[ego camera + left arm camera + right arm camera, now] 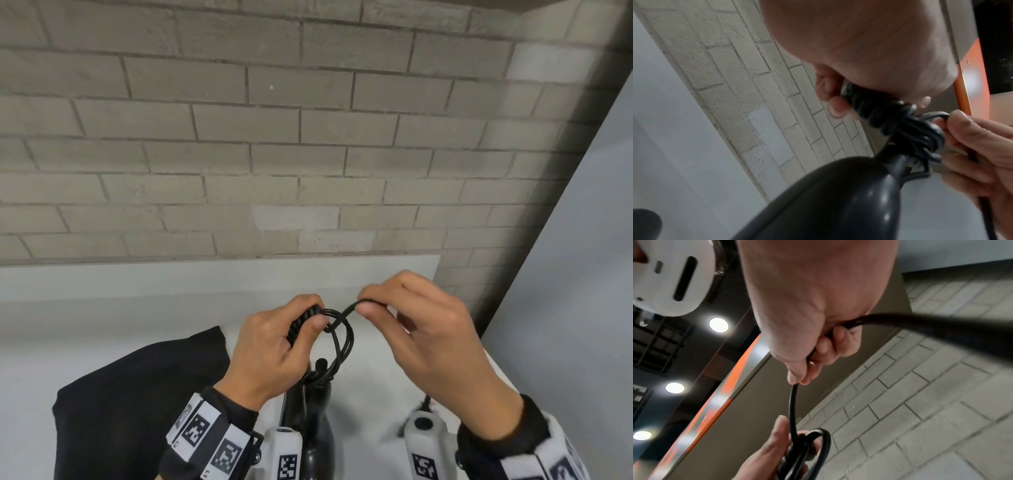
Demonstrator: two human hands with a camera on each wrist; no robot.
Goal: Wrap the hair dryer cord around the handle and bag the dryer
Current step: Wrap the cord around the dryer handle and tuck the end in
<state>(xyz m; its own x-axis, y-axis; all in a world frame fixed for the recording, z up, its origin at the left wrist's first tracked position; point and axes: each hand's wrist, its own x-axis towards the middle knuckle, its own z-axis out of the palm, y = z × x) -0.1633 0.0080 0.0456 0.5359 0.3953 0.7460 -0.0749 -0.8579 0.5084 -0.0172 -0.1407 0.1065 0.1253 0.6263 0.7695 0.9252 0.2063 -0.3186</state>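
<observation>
The fingers (310, 305) of the left hand (274, 346) are curled round the hair dryer's handle (863, 104), which is already bound in tight turns of black cord (339, 337); the thumb presses on the last coil. Just to the right of those fingers, the right hand (435, 342) pinches a bent loop of the cord between thumb and forefinger, its other fingers loosely curled behind. In the right wrist view the cord passes through the pinch and on through the palm, where the lower fingers (838, 340) close round it, then trails off blurred to the side.

Between the two hands the pinched loop crosses through slack rings of cord that hang below the left thumb down to the neck of the hair dryer (317, 411). The dryer is held above the table (120, 329), handle up and away from the person, its rounded black body (838, 203) low beneath the left wrist. How many turns lie on the handle cannot be told.

To the left of the left hand, a black cloth bag (137, 394) lies flat on the white table. Behind the table rises a pale brick wall (274, 137). Both wrists wear bands with black-and-white square markers (205, 435), and white camera housings (424, 438) sit under them.
</observation>
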